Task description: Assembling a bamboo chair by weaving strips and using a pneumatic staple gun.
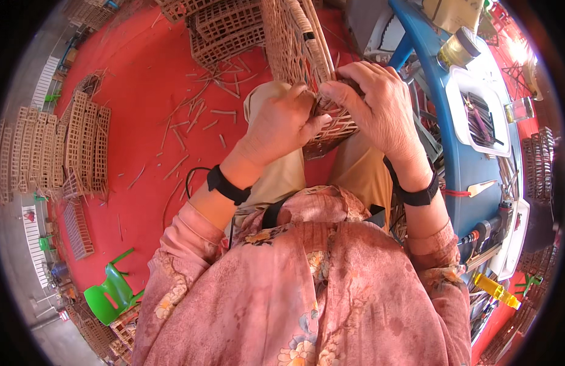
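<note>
A long wicker basket (287, 52) of tan woven strips stands between my knees, its thick wrapped rim pointing away from me. At the rim's near end my left hand (284, 122) is closed, fingers curled inward and thumb pressed against the weave. Opposite it, my right hand (380, 107) bends over the same corner, thumb and fingers pinching the rim. The two hands nearly meet there. Whether a loose strip lies between the fingertips is hidden. Below the hands the basket's open lattice side shows.
A blue table (471, 177) on my right holds a white tray (505, 131) of tools, a lidded jar (458, 49) and a yellow tool (496, 290). Cut strips (197, 113) litter the red floor. Stacked lattice panels (50, 149) and a green chair (111, 293) stand left.
</note>
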`<state>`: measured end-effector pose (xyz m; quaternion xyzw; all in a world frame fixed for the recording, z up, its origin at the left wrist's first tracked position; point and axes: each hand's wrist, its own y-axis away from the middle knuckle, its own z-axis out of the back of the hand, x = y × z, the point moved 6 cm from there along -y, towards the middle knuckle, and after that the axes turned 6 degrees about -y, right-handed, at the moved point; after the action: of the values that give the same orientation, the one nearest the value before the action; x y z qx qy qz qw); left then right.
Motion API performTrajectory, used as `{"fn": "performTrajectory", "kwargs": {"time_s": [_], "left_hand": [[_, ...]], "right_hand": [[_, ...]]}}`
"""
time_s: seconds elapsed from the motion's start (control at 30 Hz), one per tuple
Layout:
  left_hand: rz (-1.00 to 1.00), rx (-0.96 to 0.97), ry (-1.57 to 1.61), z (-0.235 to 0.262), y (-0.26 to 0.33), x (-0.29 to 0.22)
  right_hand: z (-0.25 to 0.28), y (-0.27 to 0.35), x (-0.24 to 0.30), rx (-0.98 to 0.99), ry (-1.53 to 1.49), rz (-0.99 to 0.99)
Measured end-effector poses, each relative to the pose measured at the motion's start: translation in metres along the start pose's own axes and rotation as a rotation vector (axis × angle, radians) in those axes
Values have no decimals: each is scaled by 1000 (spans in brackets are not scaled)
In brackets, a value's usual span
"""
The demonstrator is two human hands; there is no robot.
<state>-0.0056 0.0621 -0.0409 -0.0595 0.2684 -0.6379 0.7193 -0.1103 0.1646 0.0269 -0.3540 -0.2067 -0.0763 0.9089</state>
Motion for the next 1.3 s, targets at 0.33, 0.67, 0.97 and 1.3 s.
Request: {"fn": "performTrajectory", "kwargs": {"time_s": [0.33,0.67,0.97,1.3], "left_hand": [[328,-187,-35,-40,44,-2],[256,-2,-56,-52,35,1],[-209,72,-152,-44,36,20],[177,12,-151,-56,48,21]], "right_hand": [[-10,-3,0,68,-14,-25],[-10,-3,0,65,-32,-15],[-8,-6,2,66,-68,-77],[-11,-5,6,69,41,-36]]}}
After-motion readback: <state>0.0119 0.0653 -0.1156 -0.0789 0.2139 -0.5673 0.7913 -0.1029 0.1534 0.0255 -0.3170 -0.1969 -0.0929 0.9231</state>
